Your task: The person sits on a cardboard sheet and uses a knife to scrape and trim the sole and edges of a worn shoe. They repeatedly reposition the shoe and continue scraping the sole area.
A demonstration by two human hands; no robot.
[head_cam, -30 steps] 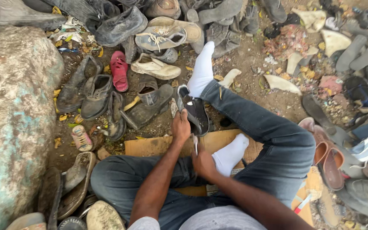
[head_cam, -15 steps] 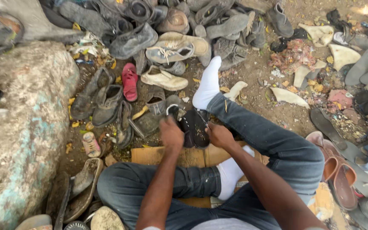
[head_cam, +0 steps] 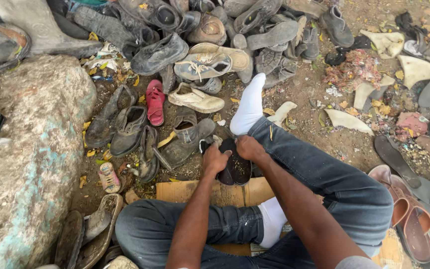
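We find our left hand (head_cam: 215,160) and right hand (head_cam: 249,148) both closed around a black shoe (head_cam: 235,168), held low between our knees over the cardboard sheet (head_cam: 185,191). In our judgement the two-handed grip could slip, because the fingers crowd one end. Worn shoes (head_cam: 175,60) ring the spot, and our outstretched socked foot (head_cam: 250,104) blocks forward reach.

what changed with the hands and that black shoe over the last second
Both hands moved forward from over the cardboard toward the outstretched leg. The left hand and right hand now grip the black shoe from either side. The person stays seated on the ground, and the pile of old shoes lies unchanged.
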